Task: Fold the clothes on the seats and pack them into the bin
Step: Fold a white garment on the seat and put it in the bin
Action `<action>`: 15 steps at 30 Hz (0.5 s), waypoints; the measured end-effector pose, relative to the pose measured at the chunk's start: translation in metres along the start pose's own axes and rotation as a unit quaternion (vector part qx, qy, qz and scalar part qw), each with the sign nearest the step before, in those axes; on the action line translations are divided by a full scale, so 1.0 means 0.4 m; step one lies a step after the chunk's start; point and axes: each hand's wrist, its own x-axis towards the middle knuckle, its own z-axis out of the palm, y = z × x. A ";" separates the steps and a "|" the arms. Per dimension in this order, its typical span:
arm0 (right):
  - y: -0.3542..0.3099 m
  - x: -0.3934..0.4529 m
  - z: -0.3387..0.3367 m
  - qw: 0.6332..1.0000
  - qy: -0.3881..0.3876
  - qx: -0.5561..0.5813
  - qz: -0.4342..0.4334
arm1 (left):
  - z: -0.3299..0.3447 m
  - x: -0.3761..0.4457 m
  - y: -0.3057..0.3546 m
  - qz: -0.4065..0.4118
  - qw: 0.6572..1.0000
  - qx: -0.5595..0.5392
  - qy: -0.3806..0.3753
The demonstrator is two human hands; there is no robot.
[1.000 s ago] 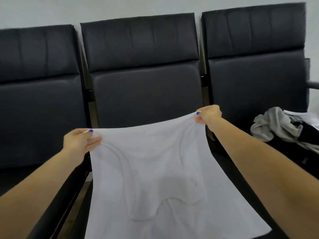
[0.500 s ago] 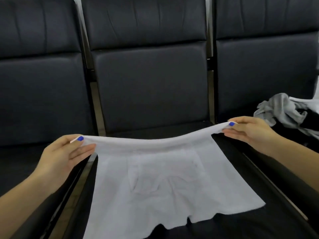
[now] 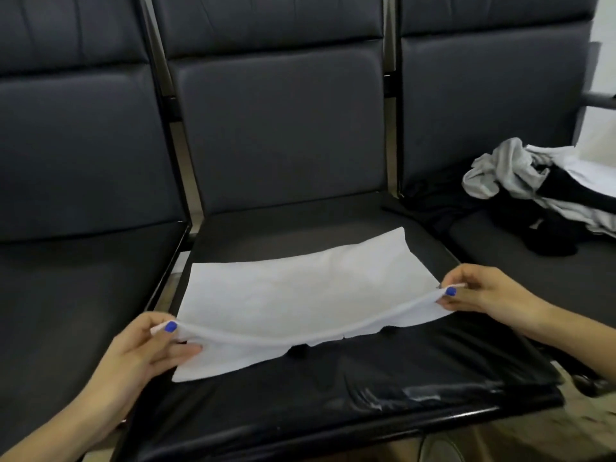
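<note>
Lowered onto seat [image 3: 300,395], white garment [image 3: 300,295]; both hands pinch waistband.

white shorts [image 3: 300,288] on seat [image 3: 333,395], both hands [image 3: 143,348] pinching waistband

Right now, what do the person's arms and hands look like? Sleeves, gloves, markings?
Both forearms are bare as far as the frame shows: no sleeves, gloves, watch or bracelet visible. The left hand and the right hand each show a thumbnail painted bright blue. Other nails are not clear enough to tell. No rings can be seen.
</note>
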 end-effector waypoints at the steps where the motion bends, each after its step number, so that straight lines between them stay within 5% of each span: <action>1: 0.005 0.006 -0.002 0.998 0.013 -0.056 -0.017 | 0.000 0.000 -0.001 0.020 0.999 0.025 -0.002; 4: 0.015 0.017 -0.008 0.985 0.044 -0.161 -0.048 | -0.011 0.007 -0.008 0.116 0.979 0.166 -0.035; 8: 0.000 0.022 -0.023 0.966 0.080 -0.237 -0.061 | -0.058 0.016 -0.011 0.220 0.889 0.389 -0.099; 15: -0.023 0.018 -0.048 0.940 0.075 -0.327 -0.066 | -0.102 0.033 -0.031 0.341 0.806 0.471 -0.108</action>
